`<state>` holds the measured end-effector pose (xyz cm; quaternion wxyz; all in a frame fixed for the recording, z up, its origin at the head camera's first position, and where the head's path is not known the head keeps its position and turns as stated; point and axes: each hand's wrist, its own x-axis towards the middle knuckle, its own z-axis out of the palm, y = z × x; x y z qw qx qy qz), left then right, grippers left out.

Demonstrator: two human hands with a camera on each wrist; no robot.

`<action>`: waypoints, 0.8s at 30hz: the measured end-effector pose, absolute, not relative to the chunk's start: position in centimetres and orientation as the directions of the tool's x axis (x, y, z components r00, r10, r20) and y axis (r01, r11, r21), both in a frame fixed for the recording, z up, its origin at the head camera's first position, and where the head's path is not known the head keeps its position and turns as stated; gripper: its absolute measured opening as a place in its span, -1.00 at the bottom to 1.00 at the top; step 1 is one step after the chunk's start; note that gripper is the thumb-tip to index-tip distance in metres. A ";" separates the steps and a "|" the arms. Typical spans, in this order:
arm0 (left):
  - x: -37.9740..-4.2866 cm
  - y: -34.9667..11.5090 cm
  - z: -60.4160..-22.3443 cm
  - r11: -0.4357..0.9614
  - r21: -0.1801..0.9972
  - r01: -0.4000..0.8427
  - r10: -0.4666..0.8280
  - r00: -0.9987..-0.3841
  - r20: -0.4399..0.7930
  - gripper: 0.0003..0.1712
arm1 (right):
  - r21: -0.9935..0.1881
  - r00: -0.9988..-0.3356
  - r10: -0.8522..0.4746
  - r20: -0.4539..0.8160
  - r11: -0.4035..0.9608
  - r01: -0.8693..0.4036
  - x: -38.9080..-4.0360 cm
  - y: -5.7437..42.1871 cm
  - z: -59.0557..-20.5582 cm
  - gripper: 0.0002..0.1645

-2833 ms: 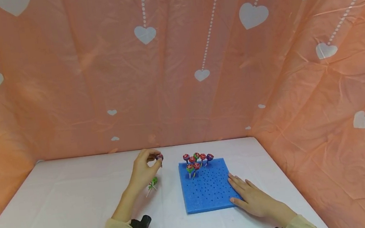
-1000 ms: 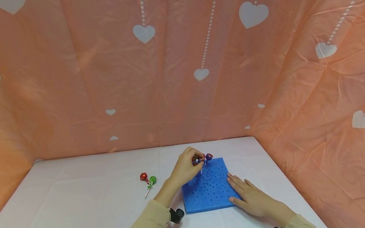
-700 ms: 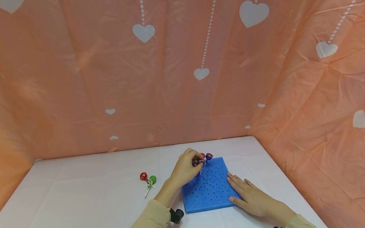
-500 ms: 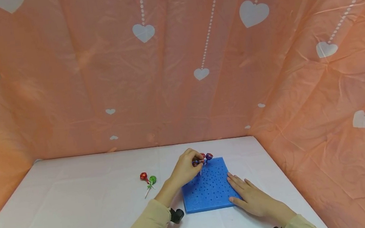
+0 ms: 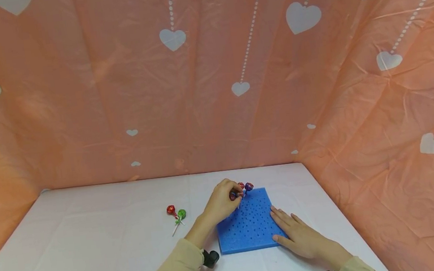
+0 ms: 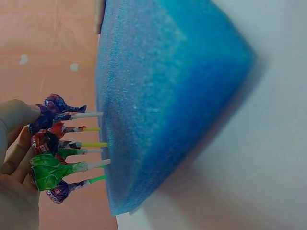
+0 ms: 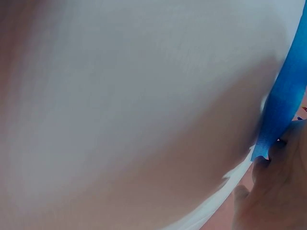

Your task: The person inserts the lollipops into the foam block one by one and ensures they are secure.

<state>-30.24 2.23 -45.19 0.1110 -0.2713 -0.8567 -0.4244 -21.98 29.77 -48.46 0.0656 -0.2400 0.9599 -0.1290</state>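
My left hand (image 5: 220, 203) is over the far left part of a blue foam block (image 5: 249, 231) dotted with small holes. Between its thumb and fingers it pinches a purple-wrapped lollipop (image 6: 44, 119), whose white stick reaches the block's surface in the left wrist view. Several other lollipops stand in the foam close by, among them a green one (image 6: 50, 171) and a purple one (image 5: 249, 186); the hand hides some of them in the head view. My right hand (image 5: 304, 235) rests with straight fingers along the block's right edge.
To the left of the block, a red lollipop (image 5: 171, 210) and a green lollipop (image 5: 181, 214) lie together on the white table (image 5: 93, 250). Orange sheeting (image 5: 218, 144) with white hearts rises behind the table and at both sides.
My left hand has carried the lollipop rightward from beside the loose ones to the block, then dipped slightly. The red loose lollipop has come into sight. My right hand stays put.
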 end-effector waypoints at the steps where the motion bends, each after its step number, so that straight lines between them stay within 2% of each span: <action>1: -30.2 2.3 -45.3 0.506 0.658 0.558 0.374 -0.829 0.416 -0.84 | -0.280 -0.876 -0.478 -0.065 0.852 -0.443 -22.0 29.8 -48.5 -0.05; 5: -30.1 2.3 -45.4 0.546 0.638 0.542 0.379 -0.840 0.389 -0.85 | -0.285 -0.876 -0.478 -0.068 0.850 -0.442 -22.0 29.8 -48.5 -0.05; 24: -29.5 2.0 -45.0 0.529 0.679 0.509 0.366 -0.859 0.359 -0.86 | -0.295 -0.876 -0.477 -0.067 0.848 -0.439 -21.9 29.8 -48.4 -0.04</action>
